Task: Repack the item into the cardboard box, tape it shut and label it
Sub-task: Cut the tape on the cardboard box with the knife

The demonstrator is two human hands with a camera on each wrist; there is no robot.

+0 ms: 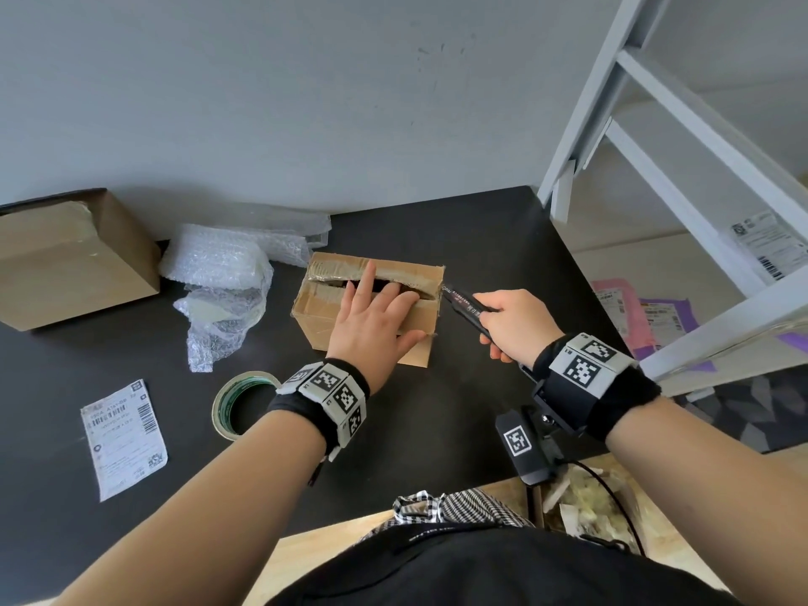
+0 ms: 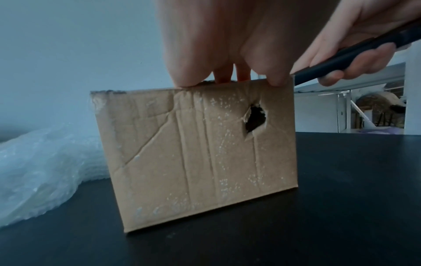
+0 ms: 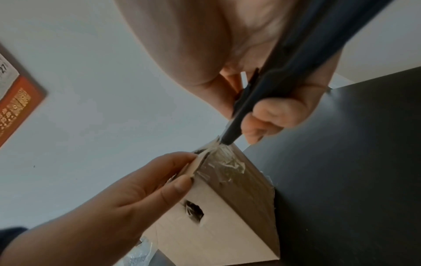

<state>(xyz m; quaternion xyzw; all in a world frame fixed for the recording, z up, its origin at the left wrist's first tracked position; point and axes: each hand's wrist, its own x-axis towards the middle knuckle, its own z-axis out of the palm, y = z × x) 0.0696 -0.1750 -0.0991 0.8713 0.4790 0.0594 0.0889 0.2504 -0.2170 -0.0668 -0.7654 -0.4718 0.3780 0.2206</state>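
A small worn cardboard box (image 1: 315, 308) stands mid-table, its top flaps parted along a dark slit, with old tape on them. A torn hole (image 2: 256, 118) shows in its near side. My left hand (image 1: 376, 317) lies flat on the box top with straight fingers across the slit and the thumb on the near edge. My right hand (image 1: 511, 325) grips a black cutter (image 1: 465, 301). The cutter's tip (image 3: 224, 142) touches the taped right end of the top seam. What is inside the box is hidden.
A tape roll (image 1: 238, 404) and a printed label (image 1: 124, 439) lie on the black table (image 1: 437, 430) at the near left. Bubble wrap (image 1: 223, 282) and a bigger cardboard box (image 1: 70, 260) sit at the far left. A white frame (image 1: 656, 146) stands at the right.
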